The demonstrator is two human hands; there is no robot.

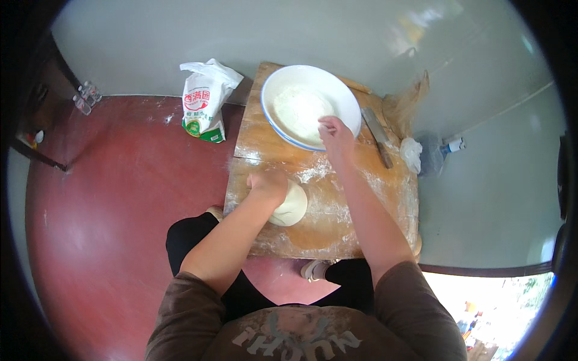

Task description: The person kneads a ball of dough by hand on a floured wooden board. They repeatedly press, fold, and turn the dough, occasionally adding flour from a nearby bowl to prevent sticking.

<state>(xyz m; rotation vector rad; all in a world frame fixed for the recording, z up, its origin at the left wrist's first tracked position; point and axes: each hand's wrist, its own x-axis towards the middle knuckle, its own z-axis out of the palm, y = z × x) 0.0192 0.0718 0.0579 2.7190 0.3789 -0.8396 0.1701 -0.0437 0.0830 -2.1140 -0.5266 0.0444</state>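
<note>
On the floured wooden table lies a smooth, pale ball of dough. My left hand grips it at its upper left side, and that hand and wrist hide part of it. Farther back stands a large white enamel basin with a blue rim, holding white flour. My right hand is over the basin's near right rim, fingers curled inward beside the flour. Whether any flour is between those fingers cannot be made out.
A cleaver with a wooden handle lies right of the basin. Behind it are a rolling pin and a straw brush. A plastic bag sits at the right edge. The flour sack stands left, with bottles beyond.
</note>
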